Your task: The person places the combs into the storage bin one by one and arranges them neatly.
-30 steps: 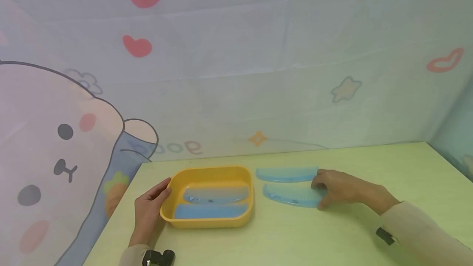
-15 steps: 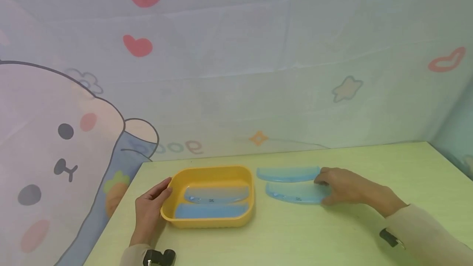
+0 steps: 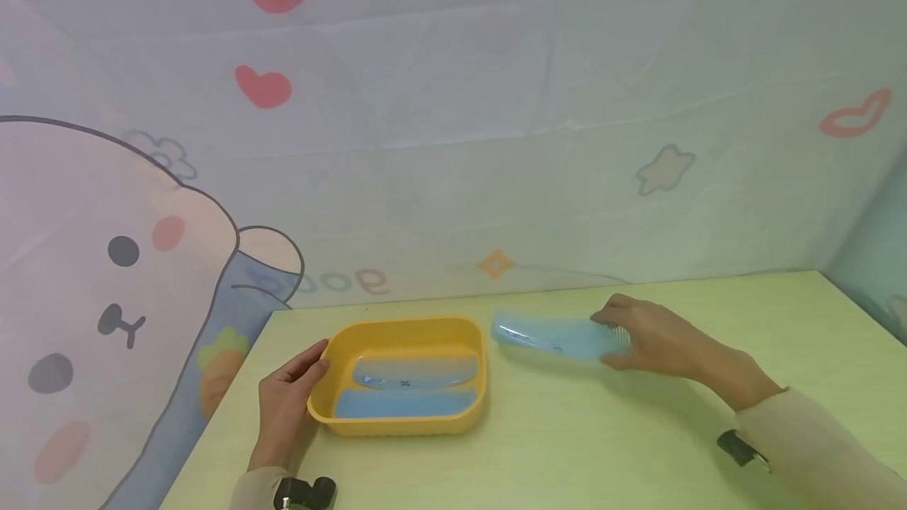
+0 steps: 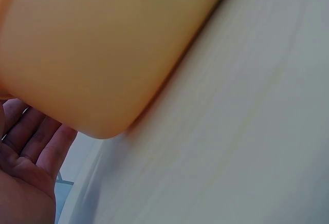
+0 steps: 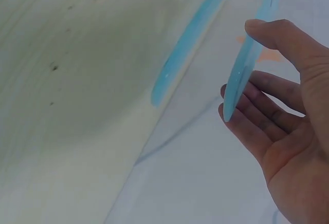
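My right hand pinches the end of a translucent blue comb between thumb and fingers, lifted off the table. In the head view it overlaps a second blue comb, which the right wrist view shows lying on the table. At the left, my left hand grips the near-left side of a yellow plastic tray, thumb at the rim and fingers along the outer wall. Inside the tray lie two more blue combs, one farther back and one at the front.
The pale green table ends at the back against a cloth backdrop printed with hearts and a cartoon bear. The tray stands to the left of the loose combs. Each wrist carries a small black camera.
The right hand has raised the nearer comb off the table and moved it back and slightly left, over the other comb. The left hand and tray have stayed in place.
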The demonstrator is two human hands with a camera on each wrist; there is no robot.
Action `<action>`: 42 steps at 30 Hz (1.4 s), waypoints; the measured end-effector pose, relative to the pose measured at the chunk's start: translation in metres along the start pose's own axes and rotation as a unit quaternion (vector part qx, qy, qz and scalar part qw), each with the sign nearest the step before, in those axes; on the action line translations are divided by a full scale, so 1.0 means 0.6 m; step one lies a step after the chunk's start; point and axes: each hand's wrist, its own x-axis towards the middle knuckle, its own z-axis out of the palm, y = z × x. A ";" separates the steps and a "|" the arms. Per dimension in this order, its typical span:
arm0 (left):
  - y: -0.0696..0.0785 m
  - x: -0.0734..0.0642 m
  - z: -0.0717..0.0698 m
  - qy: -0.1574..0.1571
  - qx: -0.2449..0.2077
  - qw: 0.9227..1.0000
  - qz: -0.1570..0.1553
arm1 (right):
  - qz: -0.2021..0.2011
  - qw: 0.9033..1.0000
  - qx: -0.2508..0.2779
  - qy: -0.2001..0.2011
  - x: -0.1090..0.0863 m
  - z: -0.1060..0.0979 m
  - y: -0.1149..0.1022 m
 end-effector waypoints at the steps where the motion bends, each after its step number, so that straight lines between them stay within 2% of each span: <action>1: 0.000 -0.001 0.000 0.000 -0.001 1.000 0.003 | -0.002 1.000 0.002 0.005 0.003 -0.001 -0.003; 7: -0.002 0.000 -0.001 0.003 -0.012 1.000 0.013 | -0.013 0.999 0.018 0.025 0.025 -0.003 -0.026; 19: -0.004 0.004 -0.002 0.002 -0.006 1.000 0.000 | -0.035 0.998 0.037 0.038 0.076 0.011 -0.076; 34: -0.005 0.006 0.000 -0.001 -0.005 1.000 -0.006 | -0.089 0.994 0.050 0.037 0.135 0.032 -0.122; 42: -0.005 0.005 0.001 0.003 -0.003 1.000 -0.005 | -0.096 0.994 0.053 0.014 0.161 0.047 -0.143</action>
